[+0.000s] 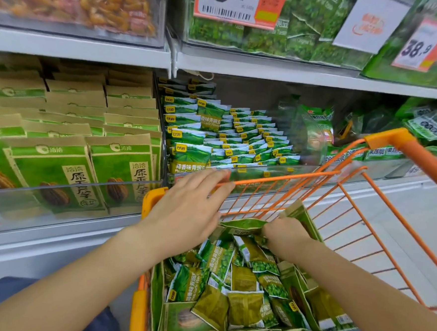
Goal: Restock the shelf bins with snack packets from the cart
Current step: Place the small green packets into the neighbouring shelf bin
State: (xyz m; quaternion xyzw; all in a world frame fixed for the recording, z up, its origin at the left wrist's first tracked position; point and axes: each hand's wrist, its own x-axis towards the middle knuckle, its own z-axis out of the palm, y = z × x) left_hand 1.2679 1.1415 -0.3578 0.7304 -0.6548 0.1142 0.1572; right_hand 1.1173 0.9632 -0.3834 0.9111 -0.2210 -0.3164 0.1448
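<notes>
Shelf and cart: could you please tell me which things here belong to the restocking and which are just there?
Job: pea packets in the cart; pea bin; left hand; right hand.
Just there: seed bags; price tag; nut bin.

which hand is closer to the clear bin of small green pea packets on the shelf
Left. The left hand rests on the orange cart's front rim, just below the clear bin of pea packets. The right hand is lower, down inside the cart, gripping a green bag.
</notes>
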